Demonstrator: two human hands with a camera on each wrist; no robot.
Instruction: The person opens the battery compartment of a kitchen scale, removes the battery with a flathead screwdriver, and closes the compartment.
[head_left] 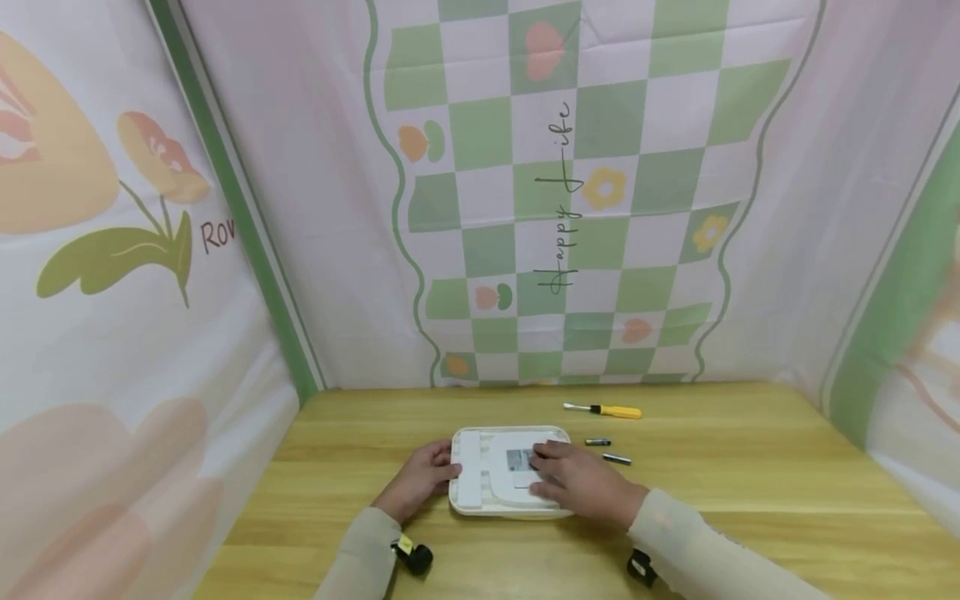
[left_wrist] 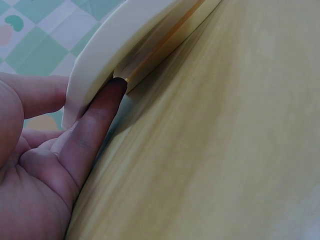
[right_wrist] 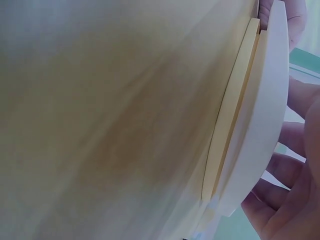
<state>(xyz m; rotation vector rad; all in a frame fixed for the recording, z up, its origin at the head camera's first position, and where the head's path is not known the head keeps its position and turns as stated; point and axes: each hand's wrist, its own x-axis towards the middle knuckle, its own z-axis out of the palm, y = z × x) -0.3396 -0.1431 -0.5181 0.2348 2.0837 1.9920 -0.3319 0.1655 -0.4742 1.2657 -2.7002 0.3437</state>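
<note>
A white, rounded rectangular device (head_left: 471,492) lies on the wooden table with a raised panel and a grey printed label on its upper side. My left hand (head_left: 420,479) grips its left edge. In the left wrist view the thumb is on the white rim (left_wrist: 95,60) and a finger reaches underneath. From the right, my right hand (head_left: 588,483) lies over the panel, fingertips touching around the label (head_left: 517,460). The right wrist view shows these fingers spread along the upper face, with a pale yellow layer (right_wrist: 232,110) under the white rim.
Two small batteries, one (head_left: 597,442) behind the other (head_left: 617,459), lie to the right of the device. Farther back is a screwdriver (head_left: 618,412) with a yellow handle. Patterned curtains (head_left: 540,250) enclose the wooden table (head_left: 360,412) at the back and sides.
</note>
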